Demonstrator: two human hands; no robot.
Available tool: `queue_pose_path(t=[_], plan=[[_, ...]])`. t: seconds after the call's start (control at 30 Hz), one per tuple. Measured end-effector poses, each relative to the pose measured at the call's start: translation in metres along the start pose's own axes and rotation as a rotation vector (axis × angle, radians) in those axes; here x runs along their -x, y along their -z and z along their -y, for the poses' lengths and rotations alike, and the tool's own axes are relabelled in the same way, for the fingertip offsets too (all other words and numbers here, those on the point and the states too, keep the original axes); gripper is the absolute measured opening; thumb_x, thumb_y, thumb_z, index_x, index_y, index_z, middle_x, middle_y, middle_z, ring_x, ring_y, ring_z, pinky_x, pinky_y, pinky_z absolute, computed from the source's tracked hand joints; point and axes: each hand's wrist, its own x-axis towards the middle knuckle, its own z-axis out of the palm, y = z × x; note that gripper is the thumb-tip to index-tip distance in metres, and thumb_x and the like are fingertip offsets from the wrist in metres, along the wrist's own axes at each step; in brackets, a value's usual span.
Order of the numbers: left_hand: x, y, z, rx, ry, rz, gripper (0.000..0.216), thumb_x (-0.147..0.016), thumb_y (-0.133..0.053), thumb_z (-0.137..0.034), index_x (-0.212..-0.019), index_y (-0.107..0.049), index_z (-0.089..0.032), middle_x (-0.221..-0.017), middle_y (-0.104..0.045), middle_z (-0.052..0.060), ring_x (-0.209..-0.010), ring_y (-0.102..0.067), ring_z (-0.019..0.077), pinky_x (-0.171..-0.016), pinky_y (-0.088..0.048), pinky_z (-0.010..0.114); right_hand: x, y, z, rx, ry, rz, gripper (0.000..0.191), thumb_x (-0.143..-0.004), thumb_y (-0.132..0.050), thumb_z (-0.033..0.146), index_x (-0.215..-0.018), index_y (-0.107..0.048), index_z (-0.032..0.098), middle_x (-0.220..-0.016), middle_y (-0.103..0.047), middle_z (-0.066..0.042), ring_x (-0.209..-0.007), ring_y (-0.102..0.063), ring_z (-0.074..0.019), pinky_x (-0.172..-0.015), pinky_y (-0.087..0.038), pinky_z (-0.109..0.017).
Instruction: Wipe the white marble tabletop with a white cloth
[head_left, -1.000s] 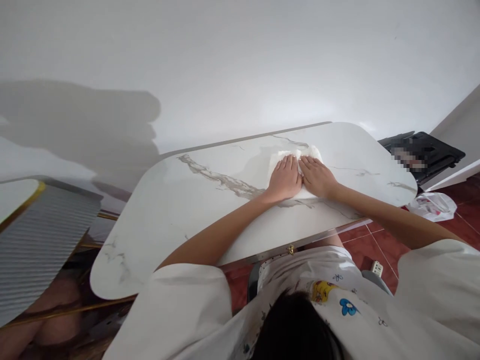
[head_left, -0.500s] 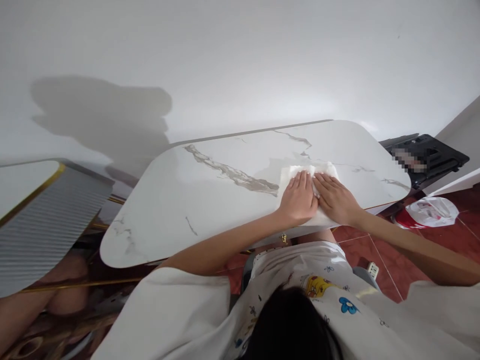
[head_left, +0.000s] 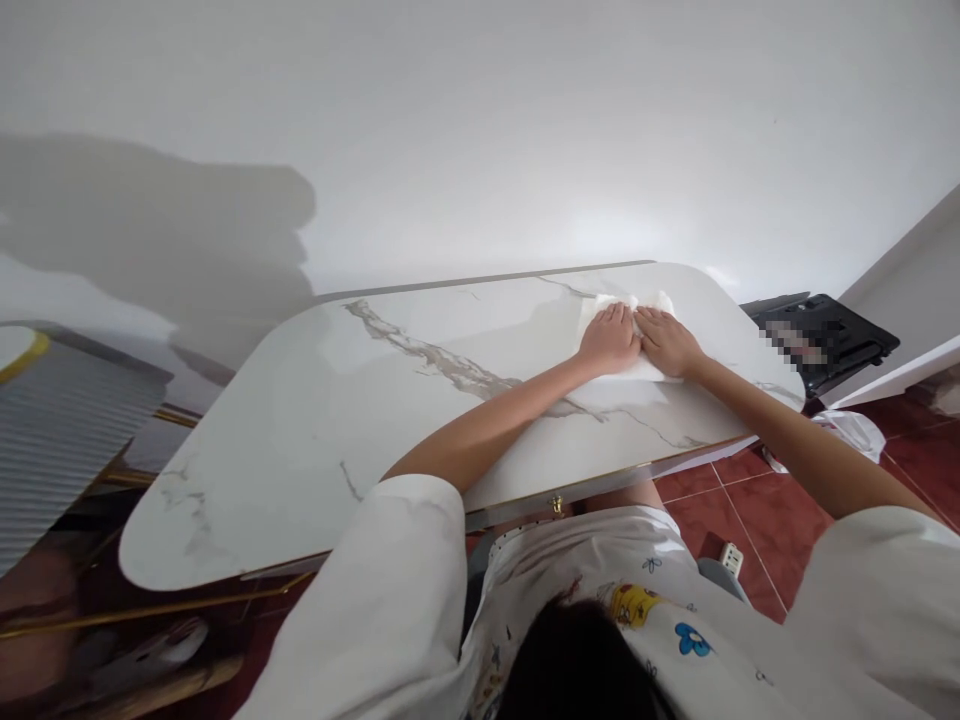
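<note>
A folded white wipe [head_left: 590,318], paper or cloth, lies flat on the white marble-patterned tabletop [head_left: 300,420], right of its middle and toward the wall side. My left hand [head_left: 611,338] presses down on it, palm down with fingers stretched forward. Beside it, almost touching, my right hand [head_left: 666,342] rests flat on the same wipe with its fingers pointing up and to the left. The wipe's edges show past the fingertips and below the palms; its middle is hidden under both hands.
A white wall [head_left: 480,130] rises behind the table. To the left stands a grey ribbed cabinet [head_left: 67,430] with gold trim. A black case [head_left: 855,340] and a white bag [head_left: 855,432] are at right. A white power strip [head_left: 731,560] lies by the red-tiled floor.
Both hands have slid the wipe away from me across the tabletop, toward the wall. My arms are stretched farther out, and the view has shifted slightly.
</note>
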Motion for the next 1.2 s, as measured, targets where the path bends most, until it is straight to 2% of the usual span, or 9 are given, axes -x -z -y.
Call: queue_pose_path(t=[0.13,0.37,0.5,0.67,0.8,0.93,1.2], plan=[[-0.024,-0.002,0.035,-0.001,0.047,-0.015,0.058,-0.092,-0.031,-0.025,-0.142,-0.033,0.003,-0.151,-0.033,0.019,-0.141,-0.029,0.0246,-0.117,-0.021,0.035,-0.045,-0.009,-0.003,-0.021,0.029,0.001,0.056,-0.091,-0.024,0.023,-0.139,-0.041,0.001,-0.145,-0.045,-0.017,-0.135,-0.039,-0.0274,-0.111,-0.03,-0.044],[-0.043,0.0,0.08,-0.015,0.145,-0.05,0.057,-0.092,-0.03,-0.023,-0.141,-0.034,0.005,-0.149,-0.035,0.021,-0.14,-0.031,0.0262,-0.116,-0.022,0.036,-0.11,-0.024,-0.002,-0.06,0.102,0.02,0.057,-0.092,-0.023,0.025,-0.142,-0.038,0.001,-0.149,-0.04,-0.016,-0.138,-0.035,-0.0262,-0.112,-0.028,-0.043],[-0.058,0.0,0.091,-0.025,0.226,-0.054,0.057,-0.093,-0.028,-0.023,-0.142,-0.033,0.005,-0.15,-0.034,0.021,-0.14,-0.03,0.0267,-0.116,-0.022,0.036,-0.14,-0.03,-0.012,-0.097,0.148,0.031,0.058,-0.09,-0.024,0.022,-0.143,-0.037,0.001,-0.15,-0.038,-0.016,-0.139,-0.034,-0.0249,-0.114,-0.026,-0.041],[-0.085,-0.003,0.089,-0.034,0.284,-0.065,0.057,-0.092,-0.027,-0.024,-0.141,-0.035,0.004,-0.149,-0.036,0.019,-0.139,-0.031,0.0262,-0.115,-0.022,0.035,-0.164,-0.035,-0.037,-0.149,0.147,0.058,0.059,-0.089,-0.026,0.021,-0.143,-0.037,0.001,-0.15,-0.036,-0.016,-0.14,-0.033,-0.0257,-0.116,-0.023,-0.042],[-0.106,-0.008,0.08,-0.011,0.282,-0.076,0.056,-0.092,-0.027,-0.023,-0.141,-0.036,0.003,-0.148,-0.037,0.019,-0.139,-0.031,0.0261,-0.115,-0.021,0.036,-0.169,-0.041,-0.063,-0.17,0.13,0.033,0.059,-0.087,-0.027,0.022,-0.142,-0.04,0.004,-0.149,-0.039,-0.014,-0.139,-0.034,-0.0278,-0.115,-0.025,-0.048],[-0.119,-0.013,0.072,0.015,0.233,-0.087,0.057,-0.091,-0.028,-0.024,-0.141,-0.036,0.003,-0.148,-0.037,0.019,-0.139,-0.031,0.0261,-0.115,-0.021,0.035,-0.16,-0.045,-0.081,-0.17,0.083,-0.002,0.059,-0.089,-0.025,0.025,-0.142,-0.04,0.005,-0.15,-0.038,-0.014,-0.139,-0.033,-0.029,-0.114,-0.026,-0.051],[-0.104,-0.013,0.043,0.037,0.12,-0.026,0.06,-0.092,-0.028,-0.024,-0.145,-0.028,0.004,-0.153,-0.029,0.019,-0.143,-0.025,0.026,-0.118,-0.017,0.036,-0.109,-0.041,-0.083,-0.123,0.014,-0.045,0.055,-0.093,-0.025,0.028,-0.144,-0.038,0.012,-0.15,-0.038,-0.013,-0.139,-0.033,-0.0287,-0.113,-0.027,-0.053]])
